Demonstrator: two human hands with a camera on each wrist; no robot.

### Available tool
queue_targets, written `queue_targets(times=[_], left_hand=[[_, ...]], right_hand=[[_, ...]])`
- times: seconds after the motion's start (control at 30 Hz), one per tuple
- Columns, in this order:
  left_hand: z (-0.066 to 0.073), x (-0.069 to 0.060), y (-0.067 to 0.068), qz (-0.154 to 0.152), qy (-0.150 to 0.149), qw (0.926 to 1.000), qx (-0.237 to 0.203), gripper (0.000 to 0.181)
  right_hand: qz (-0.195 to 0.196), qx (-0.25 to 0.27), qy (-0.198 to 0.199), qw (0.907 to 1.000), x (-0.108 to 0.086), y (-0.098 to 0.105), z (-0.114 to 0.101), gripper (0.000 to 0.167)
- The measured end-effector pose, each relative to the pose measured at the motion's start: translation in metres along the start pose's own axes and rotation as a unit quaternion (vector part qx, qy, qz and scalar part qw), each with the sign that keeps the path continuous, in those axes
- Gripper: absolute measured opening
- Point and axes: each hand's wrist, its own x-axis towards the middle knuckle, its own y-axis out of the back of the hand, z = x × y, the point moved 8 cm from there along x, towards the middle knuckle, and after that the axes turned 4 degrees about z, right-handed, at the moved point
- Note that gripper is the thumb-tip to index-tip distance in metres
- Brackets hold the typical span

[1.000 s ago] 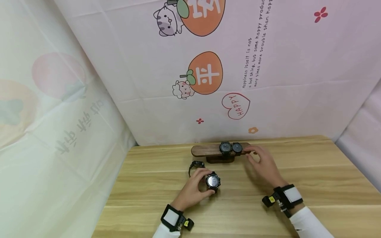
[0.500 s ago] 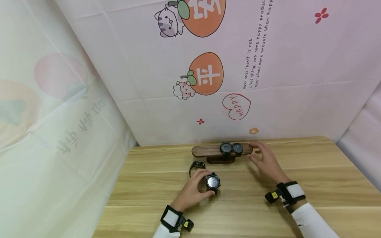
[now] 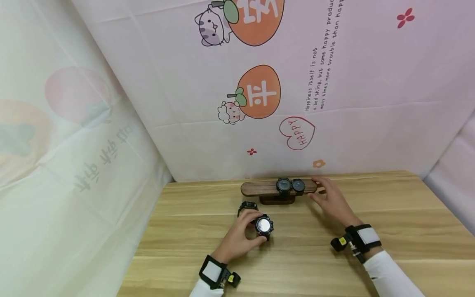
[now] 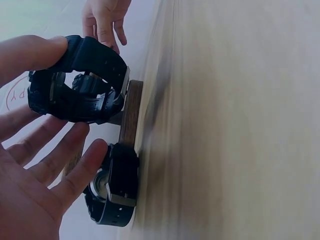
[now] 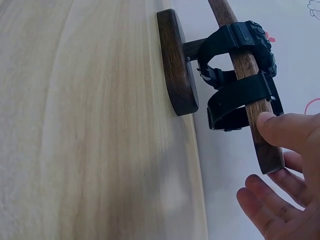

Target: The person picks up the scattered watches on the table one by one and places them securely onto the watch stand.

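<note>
A black watch with a bright round face [image 3: 264, 225] is pinched between the thumb and fingers of my left hand [image 3: 236, 239], its closed strap loop showing in the left wrist view [image 4: 92, 59]. Just behind those fingers another black watch [image 3: 247, 205] rests on the table, partly covered by the hand. Two black watches [image 3: 284, 185] [image 3: 298, 185] hang side by side on the dark wooden stand's bar [image 3: 259, 188]. My right hand [image 3: 334, 204] grips the bar's right end, with the thumb [image 5: 280, 125] on the wood and fingers around the tip.
The stand's wooden base [image 5: 177, 65] sits near the back edge of the light wooden table [image 3: 311, 264]. Behind it hangs a white printed cloth [image 3: 200, 152], and more pale cloth [image 3: 92, 198] borders the left side.
The right hand has shifted slightly right and closed on the end of the bar. My left hand still holds its watch, whose face now shines brighter and has tilted slightly.
</note>
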Motion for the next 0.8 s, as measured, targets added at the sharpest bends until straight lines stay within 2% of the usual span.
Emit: queue_targets(times=[0.2, 0.47, 0.8], left_hand=[[0.004, 0.002, 0.009, 0.011, -0.031, 0.9995, 0.002, 0.067], [0.003, 0.006, 0.019, 0.027, -0.072, 0.997, 0.001, 0.066], [0.002, 0.011, 0.034, 0.067, -0.079, 0.9946, 0.004, 0.064]], right_hand=[[0.0, 0.0, 0.0, 1.0, 0.001, 0.0, 0.001, 0.055], [-0.003, -0.005, 0.001, 1.0, 0.001, 0.0, 0.002, 0.055], [-0.01, -0.006, -0.011, 0.9999, 0.0, -0.001, 0.004, 0.057]])
